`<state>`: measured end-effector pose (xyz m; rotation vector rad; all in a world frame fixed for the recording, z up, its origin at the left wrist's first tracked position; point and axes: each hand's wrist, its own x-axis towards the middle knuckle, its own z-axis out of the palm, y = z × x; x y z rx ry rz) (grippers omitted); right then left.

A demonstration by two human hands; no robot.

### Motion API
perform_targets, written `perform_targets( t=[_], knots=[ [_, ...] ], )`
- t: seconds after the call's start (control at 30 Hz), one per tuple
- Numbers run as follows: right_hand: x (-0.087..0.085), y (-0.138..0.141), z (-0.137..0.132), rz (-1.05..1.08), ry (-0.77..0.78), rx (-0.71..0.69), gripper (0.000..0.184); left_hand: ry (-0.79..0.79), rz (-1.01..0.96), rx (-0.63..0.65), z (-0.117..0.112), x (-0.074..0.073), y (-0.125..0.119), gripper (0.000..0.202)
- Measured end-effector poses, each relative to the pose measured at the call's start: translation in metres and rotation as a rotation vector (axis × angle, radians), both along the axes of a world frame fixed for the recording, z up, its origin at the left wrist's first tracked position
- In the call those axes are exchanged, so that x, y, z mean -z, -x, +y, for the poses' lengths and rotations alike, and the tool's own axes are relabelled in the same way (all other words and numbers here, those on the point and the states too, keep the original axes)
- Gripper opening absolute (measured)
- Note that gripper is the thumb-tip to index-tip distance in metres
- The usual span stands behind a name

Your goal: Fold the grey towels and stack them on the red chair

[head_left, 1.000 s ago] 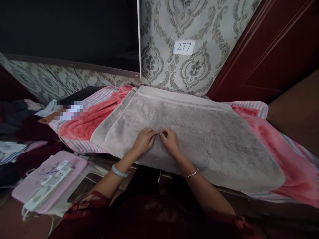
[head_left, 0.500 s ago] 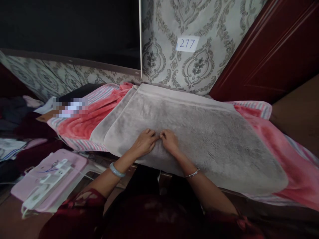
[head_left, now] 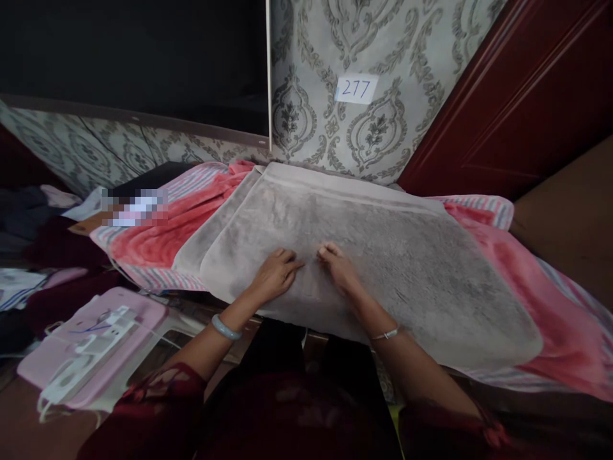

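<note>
A grey plush towel (head_left: 383, 255) lies spread over a pink striped blanket (head_left: 158, 236). Both my hands rest palm down on the towel's near middle, a small gap between them. My left hand (head_left: 276, 273) lies with its fingers stretched toward the right; a pale green bangle sits on that wrist. My right hand (head_left: 339, 266) lies flat with fingers pointing up and left; a thin silver bracelet is on its wrist. Neither hand holds anything.
A pink flat case (head_left: 90, 345) with white cables on it sits at lower left. Dark clothes (head_left: 33, 217) are piled at far left. Behind are a patterned wall with a paper tag "277" (head_left: 357, 89), a dark screen (head_left: 134, 57) and a dark red door (head_left: 517, 96).
My hands, fingertips bunched together a second ago, have drawn slightly apart and flattened; the right hand slid to the right and a little farther up the towel.
</note>
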<state>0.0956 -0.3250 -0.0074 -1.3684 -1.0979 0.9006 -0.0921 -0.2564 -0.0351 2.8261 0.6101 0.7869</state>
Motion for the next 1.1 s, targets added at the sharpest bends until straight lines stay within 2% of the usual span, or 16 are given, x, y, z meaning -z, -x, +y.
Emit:
perform_targets(
  t=[0.1, 0.17, 0.2, 0.33, 0.43, 0.47, 0.53, 0.57, 0.6, 0.67, 0.73, 0.77, 0.87, 0.93, 1.0, 1.1],
  knots=[
    [-0.005, 0.005, -0.047, 0.0, -0.047, -0.067, 0.033, 0.029, -0.052, -0.022, 0.001, 0.003, 0.003, 0.042],
    [0.0, 0.003, -0.088, -0.128, -0.046, -0.064, 0.032, 0.025, -0.042, -0.037, 0.0, 0.003, 0.004, 0.041],
    [0.007, -0.001, -0.109, -0.212, -0.031, -0.02, 0.031, 0.013, -0.033, -0.039, -0.001, 0.002, 0.005, 0.04],
    [0.054, -0.042, -0.186, -0.396, 0.115, 0.172, 0.03, -0.051, 0.053, 0.022, -0.005, 0.0, 0.005, 0.039],
    [0.095, -0.081, -0.237, -0.551, 0.248, 0.296, 0.04, -0.069, 0.144, 0.03, -0.007, 0.001, 0.003, 0.046],
    [0.106, -0.092, -0.252, -0.639, 0.302, 0.302, 0.038, -0.072, 0.159, 0.017, -0.006, 0.002, 0.002, 0.048],
    [0.121, -0.107, -0.28, -0.813, 0.44, 0.273, 0.019, -0.08, 0.176, -0.003, -0.003, 0.004, 0.001, 0.05],
    [0.126, -0.112, -0.291, -0.876, 0.523, 0.247, 0.017, -0.084, 0.18, -0.006, -0.002, 0.006, 0.0, 0.051],
    [0.128, -0.115, -0.299, -0.917, 0.615, 0.232, 0.027, -0.089, 0.185, -0.007, -0.001, 0.006, -0.001, 0.051],
    [0.128, -0.118, -0.308, -0.942, 0.781, 0.247, 0.028, -0.101, 0.197, -0.008, 0.001, 0.007, -0.002, 0.053],
    [0.122, -0.118, -0.307, -0.922, 0.79, 0.294, 0.029, -0.118, 0.21, -0.022, 0.002, 0.008, -0.003, 0.057],
    [0.116, -0.118, -0.304, -0.908, 0.714, 0.319, 0.032, -0.127, 0.217, -0.034, 0.002, 0.007, -0.004, 0.059],
    [0.091, -0.116, -0.284, -0.86, 0.351, 0.379, 0.044, -0.15, 0.239, -0.072, 0.002, 0.007, -0.005, 0.065],
    [0.07, -0.113, -0.265, -0.851, 0.175, 0.423, 0.041, -0.155, 0.248, -0.08, 0.002, 0.007, -0.005, 0.066],
    [0.049, -0.112, -0.242, -0.884, 0.059, 0.452, 0.033, -0.149, 0.249, -0.078, 0.002, 0.005, -0.005, 0.066],
    [0.026, -0.111, -0.201, -0.99, -0.048, 0.468, 0.034, -0.129, 0.255, -0.068, 0.004, -0.001, -0.006, 0.063]
  ],
)
